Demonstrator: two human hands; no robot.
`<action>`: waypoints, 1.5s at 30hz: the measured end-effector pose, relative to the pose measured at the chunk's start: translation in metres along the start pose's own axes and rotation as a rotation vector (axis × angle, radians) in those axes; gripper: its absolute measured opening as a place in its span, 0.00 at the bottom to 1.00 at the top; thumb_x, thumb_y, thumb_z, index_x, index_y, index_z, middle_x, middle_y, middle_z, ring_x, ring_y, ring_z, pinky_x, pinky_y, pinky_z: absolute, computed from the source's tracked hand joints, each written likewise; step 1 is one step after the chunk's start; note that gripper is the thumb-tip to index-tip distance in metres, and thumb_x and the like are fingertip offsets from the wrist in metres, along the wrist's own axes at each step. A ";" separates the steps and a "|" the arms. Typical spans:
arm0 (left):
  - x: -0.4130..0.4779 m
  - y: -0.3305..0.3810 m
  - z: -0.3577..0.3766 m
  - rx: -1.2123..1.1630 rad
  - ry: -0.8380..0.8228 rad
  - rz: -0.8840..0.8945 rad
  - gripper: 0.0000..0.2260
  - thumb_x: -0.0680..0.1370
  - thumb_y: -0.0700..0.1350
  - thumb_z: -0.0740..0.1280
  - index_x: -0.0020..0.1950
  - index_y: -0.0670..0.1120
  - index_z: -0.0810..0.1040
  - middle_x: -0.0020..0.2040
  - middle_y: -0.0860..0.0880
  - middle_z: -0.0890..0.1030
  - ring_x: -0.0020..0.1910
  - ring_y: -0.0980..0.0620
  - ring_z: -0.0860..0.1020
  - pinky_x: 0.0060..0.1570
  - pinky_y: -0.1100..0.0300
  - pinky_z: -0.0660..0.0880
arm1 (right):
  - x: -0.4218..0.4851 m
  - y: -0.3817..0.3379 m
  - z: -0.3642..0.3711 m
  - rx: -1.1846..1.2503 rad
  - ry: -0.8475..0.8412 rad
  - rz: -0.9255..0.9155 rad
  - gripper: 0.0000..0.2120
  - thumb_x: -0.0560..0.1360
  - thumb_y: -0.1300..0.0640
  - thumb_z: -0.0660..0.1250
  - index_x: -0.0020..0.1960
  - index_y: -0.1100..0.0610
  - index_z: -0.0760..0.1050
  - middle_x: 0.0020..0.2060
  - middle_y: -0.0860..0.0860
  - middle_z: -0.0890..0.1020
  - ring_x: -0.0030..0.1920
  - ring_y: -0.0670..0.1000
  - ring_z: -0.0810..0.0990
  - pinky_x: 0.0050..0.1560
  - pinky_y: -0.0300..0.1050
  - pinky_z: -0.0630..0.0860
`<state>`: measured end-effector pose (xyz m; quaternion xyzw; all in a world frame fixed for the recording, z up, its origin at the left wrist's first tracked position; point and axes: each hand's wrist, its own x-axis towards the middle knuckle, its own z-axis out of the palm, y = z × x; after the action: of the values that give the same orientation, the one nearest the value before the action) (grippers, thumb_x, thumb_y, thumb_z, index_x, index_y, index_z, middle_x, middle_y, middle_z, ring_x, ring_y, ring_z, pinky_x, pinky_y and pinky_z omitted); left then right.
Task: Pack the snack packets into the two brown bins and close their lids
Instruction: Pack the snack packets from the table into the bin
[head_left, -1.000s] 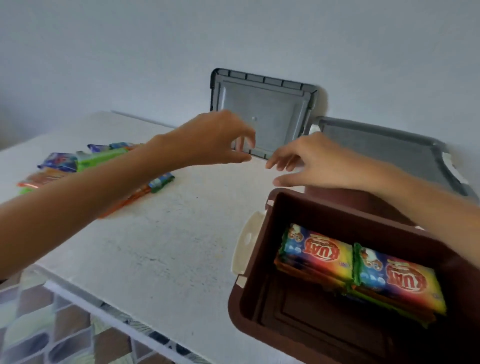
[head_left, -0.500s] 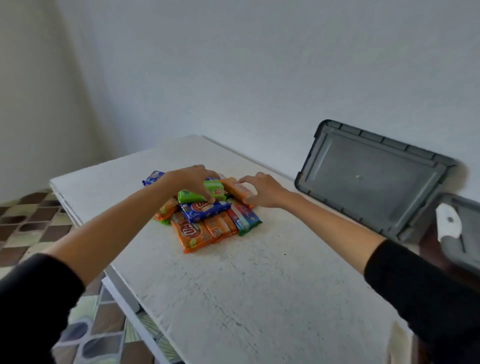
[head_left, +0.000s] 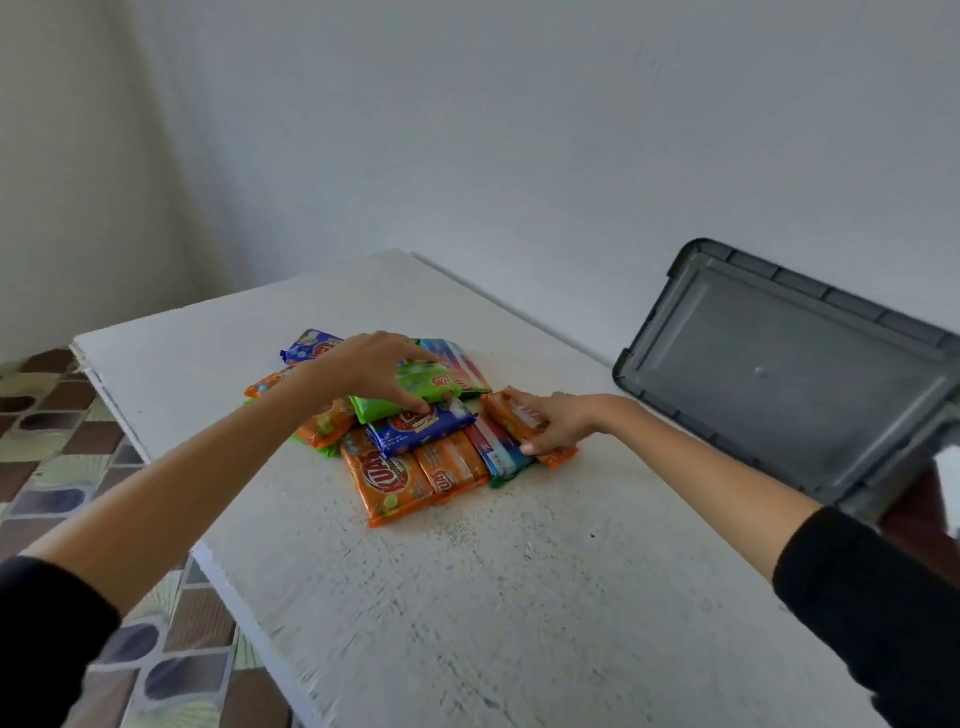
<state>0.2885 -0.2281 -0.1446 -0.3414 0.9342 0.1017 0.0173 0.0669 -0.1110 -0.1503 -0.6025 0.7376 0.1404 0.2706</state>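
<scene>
On the table (head_left: 467, 597), our left hand (head_left: 376, 371) clamps the green packet (head_left: 415, 392), our right hand (head_left: 558, 423) an orange packet (head_left: 519, 421); hasty lifting could scatter the overlapping pile.

Soft, even daylight; faint shadows only. No glare. Slightly smeared throughout, blurrier toward the lower edges. Wide-angle bending at the borders.

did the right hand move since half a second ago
Barely: the right hand still rests on the orange packet at the pile's right edge, by the grey lid.
</scene>
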 end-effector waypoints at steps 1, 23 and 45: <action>-0.001 0.000 -0.001 0.008 0.008 0.004 0.33 0.69 0.62 0.69 0.71 0.54 0.65 0.70 0.49 0.69 0.68 0.48 0.67 0.64 0.51 0.65 | -0.003 0.001 0.003 0.045 0.025 -0.015 0.38 0.76 0.44 0.62 0.75 0.44 0.39 0.72 0.60 0.61 0.69 0.61 0.65 0.67 0.54 0.67; -0.045 0.183 -0.091 0.123 0.210 0.439 0.28 0.68 0.58 0.72 0.66 0.56 0.70 0.56 0.52 0.77 0.48 0.57 0.71 0.44 0.62 0.67 | -0.240 0.061 -0.017 0.052 0.633 0.001 0.37 0.66 0.47 0.74 0.70 0.41 0.62 0.55 0.49 0.71 0.52 0.48 0.69 0.49 0.41 0.68; -0.123 0.444 0.025 0.393 -0.070 1.190 0.32 0.71 0.64 0.65 0.71 0.58 0.59 0.60 0.52 0.71 0.50 0.55 0.74 0.40 0.63 0.72 | -0.445 0.153 0.178 -0.028 0.366 0.270 0.37 0.64 0.45 0.73 0.69 0.37 0.60 0.47 0.44 0.66 0.49 0.44 0.67 0.46 0.41 0.71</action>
<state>0.0969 0.1865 -0.0771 0.2501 0.9644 -0.0688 0.0507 0.0170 0.3810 -0.0602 -0.5175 0.8463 0.0740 0.1023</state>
